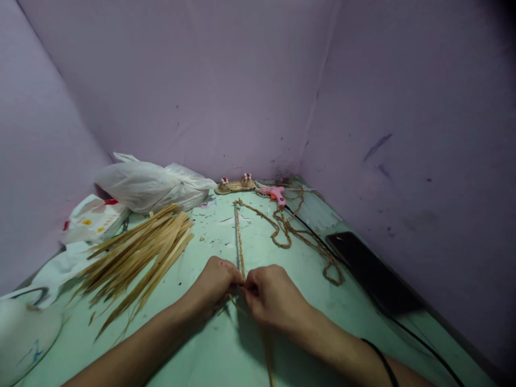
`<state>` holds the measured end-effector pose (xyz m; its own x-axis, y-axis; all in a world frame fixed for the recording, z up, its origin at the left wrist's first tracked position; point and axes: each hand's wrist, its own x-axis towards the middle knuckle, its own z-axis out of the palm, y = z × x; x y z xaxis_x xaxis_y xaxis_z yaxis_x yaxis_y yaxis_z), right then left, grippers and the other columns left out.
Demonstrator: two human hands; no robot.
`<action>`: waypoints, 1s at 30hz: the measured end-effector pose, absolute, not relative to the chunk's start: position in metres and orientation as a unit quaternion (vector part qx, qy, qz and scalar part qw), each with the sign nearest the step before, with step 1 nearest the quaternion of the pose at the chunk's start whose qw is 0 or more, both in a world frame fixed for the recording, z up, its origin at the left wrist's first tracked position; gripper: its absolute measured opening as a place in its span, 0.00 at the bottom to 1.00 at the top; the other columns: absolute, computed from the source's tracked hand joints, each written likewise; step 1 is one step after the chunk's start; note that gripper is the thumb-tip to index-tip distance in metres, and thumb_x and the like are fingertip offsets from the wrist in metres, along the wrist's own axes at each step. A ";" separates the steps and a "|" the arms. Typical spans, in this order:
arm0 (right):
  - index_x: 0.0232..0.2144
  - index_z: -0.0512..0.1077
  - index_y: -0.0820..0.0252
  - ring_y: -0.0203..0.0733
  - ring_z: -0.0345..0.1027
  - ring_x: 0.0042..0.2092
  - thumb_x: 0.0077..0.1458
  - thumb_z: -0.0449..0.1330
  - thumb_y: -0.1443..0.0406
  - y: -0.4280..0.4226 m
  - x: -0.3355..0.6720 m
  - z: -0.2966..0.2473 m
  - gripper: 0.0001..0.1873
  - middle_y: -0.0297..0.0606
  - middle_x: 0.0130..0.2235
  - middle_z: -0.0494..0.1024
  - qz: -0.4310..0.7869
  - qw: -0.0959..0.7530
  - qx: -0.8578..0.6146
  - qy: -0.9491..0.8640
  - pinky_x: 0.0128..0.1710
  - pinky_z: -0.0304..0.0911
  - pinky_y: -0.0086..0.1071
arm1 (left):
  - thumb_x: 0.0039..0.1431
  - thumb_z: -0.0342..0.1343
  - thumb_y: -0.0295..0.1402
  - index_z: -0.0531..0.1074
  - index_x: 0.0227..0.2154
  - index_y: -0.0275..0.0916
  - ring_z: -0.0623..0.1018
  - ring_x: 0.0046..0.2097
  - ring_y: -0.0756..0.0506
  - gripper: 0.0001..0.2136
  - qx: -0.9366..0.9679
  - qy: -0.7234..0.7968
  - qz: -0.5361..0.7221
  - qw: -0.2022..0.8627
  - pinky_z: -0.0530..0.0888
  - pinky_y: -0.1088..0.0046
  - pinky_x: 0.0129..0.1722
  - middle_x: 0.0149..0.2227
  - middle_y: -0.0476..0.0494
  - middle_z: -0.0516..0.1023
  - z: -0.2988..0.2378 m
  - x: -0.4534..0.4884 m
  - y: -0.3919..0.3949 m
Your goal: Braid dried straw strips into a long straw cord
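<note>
A braided cord of dried plant fibre (240,239) runs straight down the middle of the table to where my two hands meet. My left hand (220,282) is closed in a pinch on the cord's near end. Right beside it, my right hand (272,295) is closed on the same end, fingertips almost touching the left ones. Loose strands hang below the hands, and one long strip (266,352) trails toward me under the right hand. From its far end the cord bends right and lies in loops (287,236). The exact grip between the fingertips is hidden.
Flat dried strips (141,263) lie in a bundle at left. Behind them are a white plastic bag (157,185) and a printed white packet (94,217). A woven piece with small flowers (236,186), a pink glue gun (274,193) and its cable stand at the back. A black phone-like slab (371,271) lies right.
</note>
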<state>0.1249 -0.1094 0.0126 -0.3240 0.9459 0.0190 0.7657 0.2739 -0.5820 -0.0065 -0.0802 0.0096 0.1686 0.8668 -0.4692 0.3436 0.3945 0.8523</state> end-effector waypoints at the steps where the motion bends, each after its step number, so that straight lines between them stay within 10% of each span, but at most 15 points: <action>1: 0.20 0.73 0.64 0.34 0.59 0.21 0.43 0.51 0.67 -0.113 0.122 0.010 0.10 0.43 0.22 0.74 0.226 0.182 -0.537 -0.792 0.20 0.43 0.28 | 0.33 0.47 0.27 0.61 0.12 0.36 0.48 0.13 0.57 0.02 0.487 0.601 0.221 0.593 0.45 0.79 0.13 0.09 0.58 0.49 0.014 -0.007 -0.080; 12: 0.18 0.71 0.63 0.33 0.58 0.22 0.46 0.52 0.57 -0.098 0.132 0.017 0.17 0.37 0.18 0.70 0.297 0.308 -0.588 -0.686 0.22 0.46 0.27 | 0.31 0.55 0.30 0.65 0.12 0.33 0.54 0.14 0.58 0.05 0.497 0.520 0.250 0.648 0.48 0.79 0.16 0.09 0.55 0.57 0.010 -0.022 -0.073; 19: 0.16 0.63 0.64 0.30 0.57 0.17 0.41 0.52 0.68 -0.087 0.121 0.003 0.06 0.31 0.14 0.63 0.709 0.309 -0.475 -0.420 0.20 0.53 0.26 | 0.33 0.55 0.31 0.67 0.14 0.32 0.58 0.17 0.56 0.06 0.512 0.467 0.260 0.673 0.51 0.78 0.17 0.14 0.49 0.65 0.005 -0.022 -0.076; 25: 0.13 0.66 0.66 0.24 0.40 0.12 0.38 0.53 0.71 -0.087 0.120 -0.004 0.07 0.25 0.08 0.53 0.599 0.273 -0.560 -0.503 0.13 0.35 0.24 | 0.34 0.52 0.29 0.70 0.16 0.31 0.55 0.17 0.57 0.06 0.590 0.495 0.230 0.596 0.50 0.79 0.18 0.12 0.53 0.59 0.000 -0.024 -0.073; 30: 0.15 0.63 0.64 0.27 0.55 0.15 0.39 0.52 0.72 -0.090 0.113 0.001 0.05 0.31 0.14 0.66 0.657 0.302 -0.530 -0.443 0.16 0.47 0.22 | 0.35 0.50 0.28 0.69 0.14 0.31 0.59 0.18 0.56 0.05 0.618 0.496 0.221 0.569 0.54 0.79 0.18 0.13 0.50 0.65 0.000 -0.024 -0.074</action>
<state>0.1135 -0.0903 0.0010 -0.2566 0.8659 -0.4295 0.0728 -0.4258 -0.9019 -0.0242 -0.0736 -0.0001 0.4103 0.8645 -0.2902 0.3612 0.1381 0.9222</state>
